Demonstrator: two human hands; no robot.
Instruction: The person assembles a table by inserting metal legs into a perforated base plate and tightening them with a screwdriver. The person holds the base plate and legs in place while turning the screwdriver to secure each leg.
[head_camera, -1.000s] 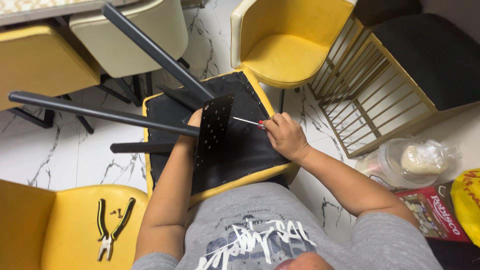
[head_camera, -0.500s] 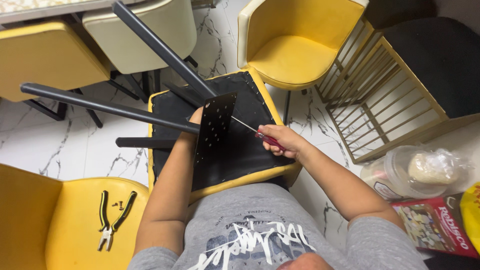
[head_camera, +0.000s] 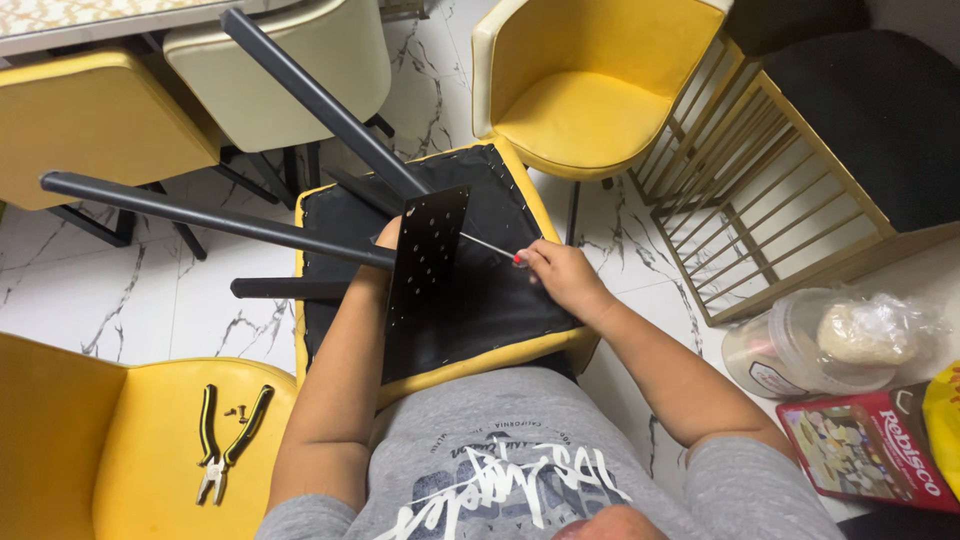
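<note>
An upturned yellow chair (head_camera: 520, 352) with a black underside rests against my lap, its dark legs (head_camera: 210, 215) pointing up and to the left. My left hand (head_camera: 387, 237) is mostly hidden behind a black perforated metal plate (head_camera: 425, 262) and holds it upright on the chair's underside. My right hand (head_camera: 562, 277) grips a thin screwdriver (head_camera: 490, 246) with a red handle. The screwdriver's tip touches the plate's right edge.
Yellow-handled pliers (head_camera: 228, 442) and a few small screws (head_camera: 236, 409) lie on a yellow chair seat at lower left. More chairs stand at the back. A gold wire rack (head_camera: 745, 235), a plastic container (head_camera: 815, 345) and a red box (head_camera: 868, 446) sit to the right.
My right hand has shifted slightly with the screwdriver and keeps its tip against the plate. The camera view has moved a little; the left hand still holds the plate.
</note>
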